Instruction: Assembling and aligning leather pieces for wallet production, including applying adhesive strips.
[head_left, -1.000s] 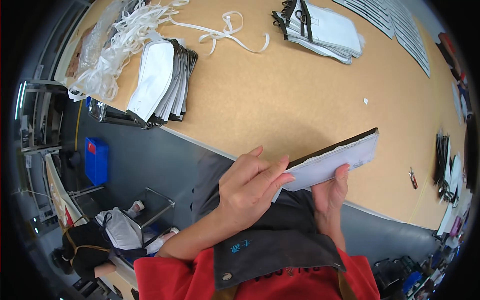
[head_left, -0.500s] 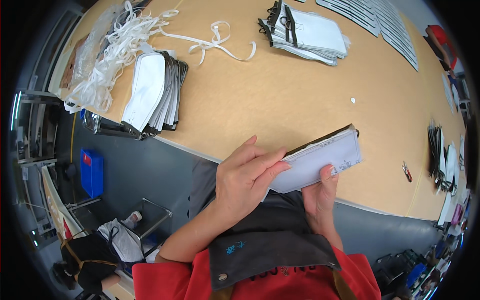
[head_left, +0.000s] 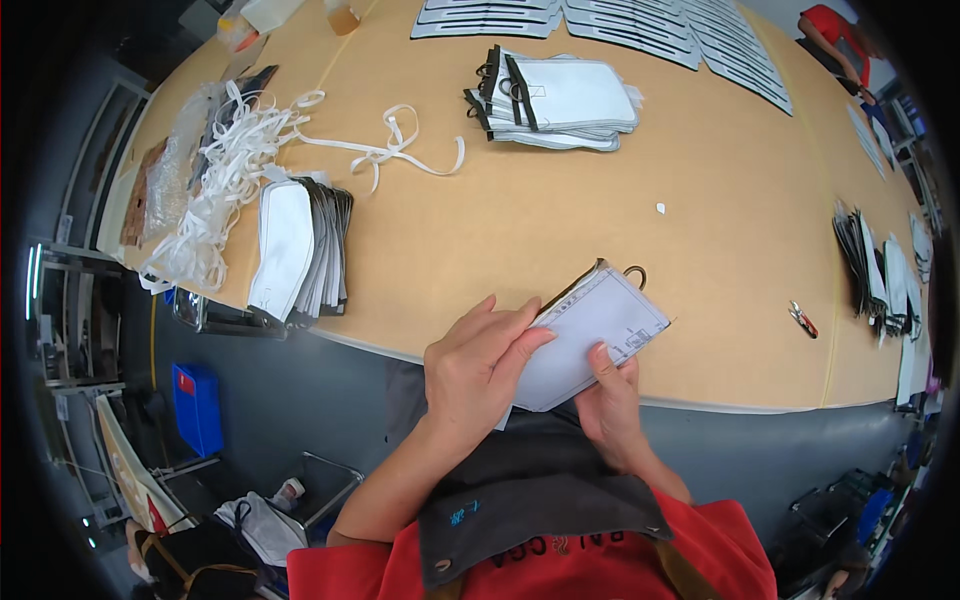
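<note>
Over the near edge of the table I hold a flat white fabric panel (head_left: 585, 325), tilted, with dark trim on its far edge and a dark loop (head_left: 637, 275) at its far right corner. My left hand (head_left: 478, 360) pinches its left side, thumb on the white face and fingers along the dark edge. My right hand (head_left: 612, 408) grips the lower right edge, thumb on top; its other fingers are mostly behind the panel.
A stack of white panels with black straps (head_left: 575, 95) lies at the far middle, another panel stack (head_left: 283, 240) at the left beside tangled white tape (head_left: 235, 160). Red-handled snips (head_left: 803, 320) rest at the right. A blue bin (head_left: 198, 410) stands on the floor. Another person (head_left: 835, 45) is at the far right.
The panel has turned more toward me, and its dark loop now shows more fully. Both hands keep their hold. The view has shifted, showing more of the table's far side.
</note>
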